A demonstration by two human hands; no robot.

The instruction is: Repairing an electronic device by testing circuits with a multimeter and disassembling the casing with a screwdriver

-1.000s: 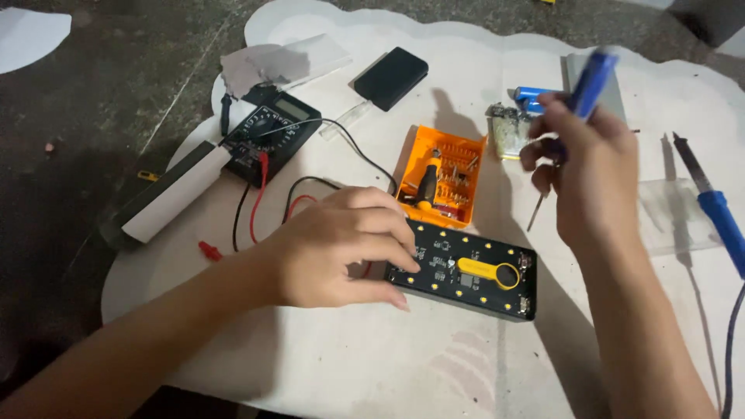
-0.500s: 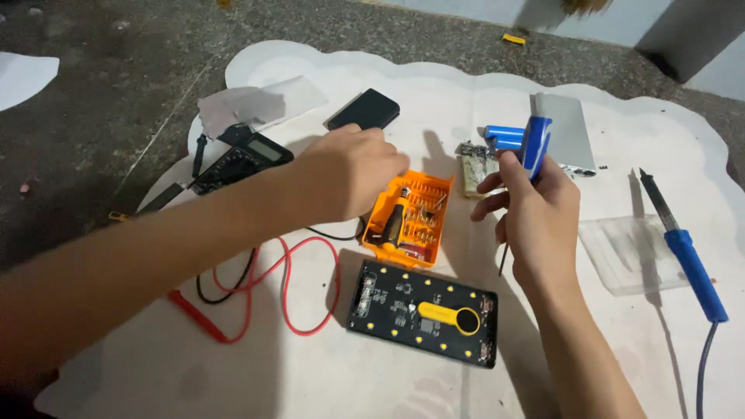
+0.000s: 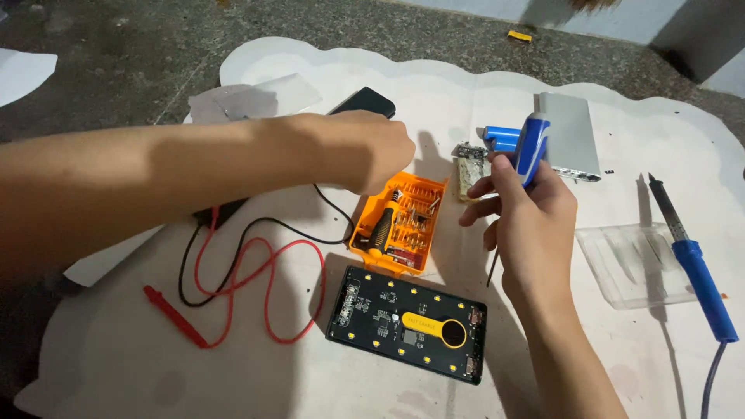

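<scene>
My right hand grips a blue and white screwdriver, its thin shaft pointing down toward the table. My left hand reaches over the top edge of an orange bit set case, fingers curled, nothing visibly held. Below the case lies a black circuit board with a yellow tab. A small circuit module and a blue cylindrical cell lie above my right hand.
Red and black probe leads loop at left. A black phone-like device sits behind my left arm. A silver metal case, a clear plastic lid and a blue-handled soldering iron lie at right.
My left hand left the black board and moved up over the orange case. The view shifted, and my right hand with the screwdriver stayed near the small module.
</scene>
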